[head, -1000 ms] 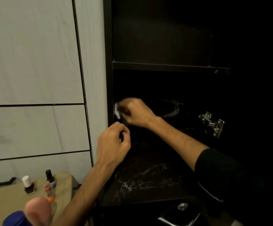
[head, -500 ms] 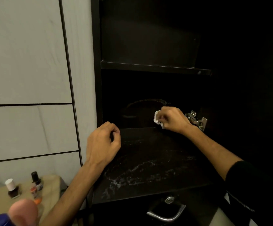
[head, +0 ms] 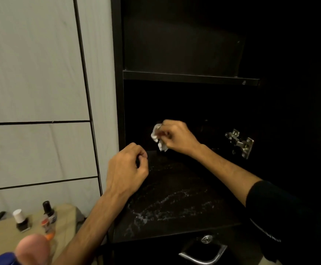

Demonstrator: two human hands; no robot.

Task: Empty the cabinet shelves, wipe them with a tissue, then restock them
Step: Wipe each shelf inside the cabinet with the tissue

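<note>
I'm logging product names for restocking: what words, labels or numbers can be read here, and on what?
No text can be read.
Bottle with white cap: no legible label.
Bottle with black cap: label patch shows, too blurred to read.
Blue item at the bottom edge: no print visible.
Cabinet, hinge, tissue: no markings.

cabinet interior [head: 184,41]: back wall and right side lost in darkness
tissue [head: 158,137]: partly covered by right hand [head: 177,137]
pink-capped object [head: 32,250]: blurred, cut by bottom edge
drawer handle [head: 201,255]: near bottom edge, dim
</note>
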